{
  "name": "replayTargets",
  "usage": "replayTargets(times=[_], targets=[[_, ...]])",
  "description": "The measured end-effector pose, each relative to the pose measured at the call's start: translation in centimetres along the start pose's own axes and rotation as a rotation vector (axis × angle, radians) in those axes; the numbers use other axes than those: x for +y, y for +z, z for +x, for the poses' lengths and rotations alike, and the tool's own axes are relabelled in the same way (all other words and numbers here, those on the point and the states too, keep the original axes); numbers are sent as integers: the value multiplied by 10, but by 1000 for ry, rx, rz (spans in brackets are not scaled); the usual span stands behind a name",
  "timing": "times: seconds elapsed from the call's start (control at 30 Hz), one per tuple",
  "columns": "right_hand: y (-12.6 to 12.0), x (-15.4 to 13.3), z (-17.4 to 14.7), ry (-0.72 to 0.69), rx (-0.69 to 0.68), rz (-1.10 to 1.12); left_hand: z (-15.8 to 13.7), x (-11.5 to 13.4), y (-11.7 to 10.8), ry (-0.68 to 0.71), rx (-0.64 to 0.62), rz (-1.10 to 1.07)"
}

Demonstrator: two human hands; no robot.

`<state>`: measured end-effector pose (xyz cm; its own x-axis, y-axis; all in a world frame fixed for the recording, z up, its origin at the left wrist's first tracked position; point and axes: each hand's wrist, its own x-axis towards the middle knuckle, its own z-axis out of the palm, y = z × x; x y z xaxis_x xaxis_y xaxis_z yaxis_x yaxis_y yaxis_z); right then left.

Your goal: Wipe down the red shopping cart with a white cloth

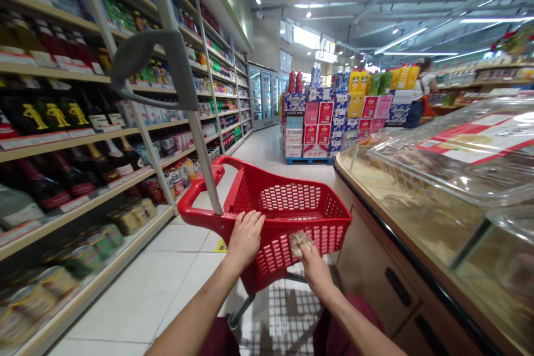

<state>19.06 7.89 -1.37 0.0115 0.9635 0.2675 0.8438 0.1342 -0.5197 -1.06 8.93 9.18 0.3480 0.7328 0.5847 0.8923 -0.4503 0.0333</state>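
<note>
The fingers of the right hand (316, 270) are closed on a crumpled beige cloth (300, 241), held against the perforated near side of a red basket (277, 227). At ten o'clock from it, the left hand (246, 238) lies over the basket's rim, fingers close together; whether they grip, I can't tell. The basket sits at twelve o'clock in front of the person's knees. A metal pole (205, 164) rises at its eleven o'clock, topped by a grey handle (182, 69). Farther out, drink shelves (162, 164) run along nine to eleven o'clock, stacked cartons (317, 136) stand past twelve, and a food counter (375, 233) fills two to three.
</note>
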Motion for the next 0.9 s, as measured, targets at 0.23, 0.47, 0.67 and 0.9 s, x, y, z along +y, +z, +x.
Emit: replayTargets(times=[0.23,0.47,0.67,0.9], targets=[[-24,-47,-25,-258,47,356,-46,46,28,-494,-17,-976],[-12,-90,-57,-97,117,710,-67,65,28,-930,-61,-1580],[-6,-90,-53,-46,133,736,-70,60,11,-1036,136,-1720],[-17,-107,-45,144,-66,1286,-66,58,24,-1020,144,-1657]])
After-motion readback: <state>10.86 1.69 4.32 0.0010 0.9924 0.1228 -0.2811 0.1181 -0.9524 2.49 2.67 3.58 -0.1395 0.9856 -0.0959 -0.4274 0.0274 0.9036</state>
